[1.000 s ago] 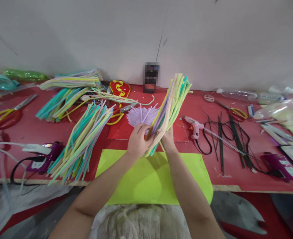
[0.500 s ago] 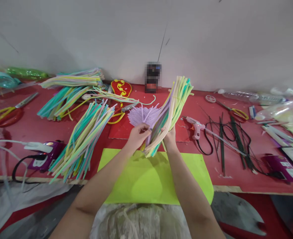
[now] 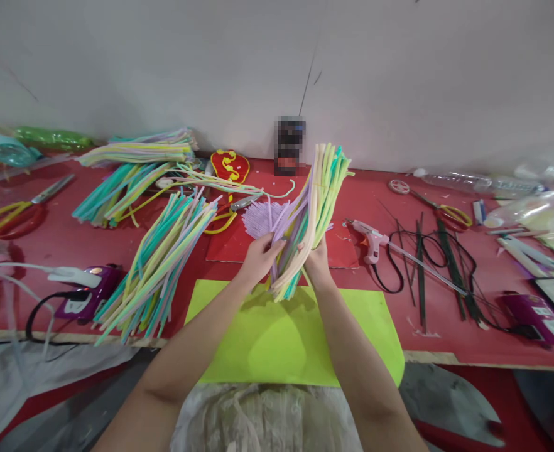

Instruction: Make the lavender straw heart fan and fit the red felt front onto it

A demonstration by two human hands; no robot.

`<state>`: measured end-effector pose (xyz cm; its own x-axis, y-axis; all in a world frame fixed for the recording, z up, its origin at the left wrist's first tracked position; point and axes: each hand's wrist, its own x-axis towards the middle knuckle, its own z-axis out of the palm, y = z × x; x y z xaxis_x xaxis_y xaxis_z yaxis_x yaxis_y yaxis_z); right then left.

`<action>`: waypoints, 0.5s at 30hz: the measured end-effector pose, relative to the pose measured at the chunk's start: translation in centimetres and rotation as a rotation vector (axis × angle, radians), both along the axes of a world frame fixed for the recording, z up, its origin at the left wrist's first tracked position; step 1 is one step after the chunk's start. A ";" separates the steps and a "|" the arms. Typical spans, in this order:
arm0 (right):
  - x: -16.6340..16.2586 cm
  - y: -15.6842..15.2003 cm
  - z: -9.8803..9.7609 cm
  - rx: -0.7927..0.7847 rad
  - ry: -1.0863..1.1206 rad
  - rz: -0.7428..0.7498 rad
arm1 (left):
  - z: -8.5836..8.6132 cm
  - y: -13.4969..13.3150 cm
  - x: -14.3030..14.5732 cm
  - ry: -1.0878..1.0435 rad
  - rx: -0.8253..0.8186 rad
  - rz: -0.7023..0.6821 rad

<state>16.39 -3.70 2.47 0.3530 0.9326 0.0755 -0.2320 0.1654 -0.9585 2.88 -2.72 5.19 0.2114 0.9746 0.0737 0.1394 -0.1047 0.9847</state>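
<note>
A thick bundle of pastel pipe cleaners (image 3: 318, 207) in cream, yellow, green and purple leans upright over the table's middle. My right hand (image 3: 317, 258) is wrapped around its lower part, fingers partly hidden behind the stems. On the bundle's left side, my left hand (image 3: 260, 256) is closed in a pinch on a purple pipe cleaner. Just beyond it lies a flat purple piece made of pipe cleaners (image 3: 259, 218). Below both hands is a lime-green sheet (image 3: 277, 351) at the table's front edge.
More pipe cleaner bundles (image 3: 157, 263) lie to the left, near yellow-handled scissors (image 3: 10, 216). At right are a pink glue gun (image 3: 372, 242), its black cord, dark green stems (image 3: 449, 267) and a purple power box (image 3: 541, 317). A pixelated dark object (image 3: 289, 147) stands against the wall.
The bundle's top has swung left and become more upright in my right hand. My left hand has shifted slightly, still pinching at the purple stems.
</note>
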 end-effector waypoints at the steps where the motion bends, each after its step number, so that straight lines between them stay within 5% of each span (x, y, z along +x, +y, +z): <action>1: 0.1 0.0 0.0 0.005 -0.018 -0.008 | 0.0 0.0 -0.1 -0.019 0.017 0.004; 9: 0.8 0.2 0.6 0.028 -0.088 0.008 | 1.2 1.1 -2.2 -0.453 -0.133 0.054; 15: 1.4 0.3 1.1 0.064 -0.133 -0.075 | 1.9 1.3 -3.0 -0.341 -0.259 -0.188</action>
<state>17.83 -3.41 3.56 0.4045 0.8957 0.1847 -0.0883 0.2393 -0.9669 -0.12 -1.41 7.13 0.3925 0.9171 -0.0705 -0.1951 0.1579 0.9680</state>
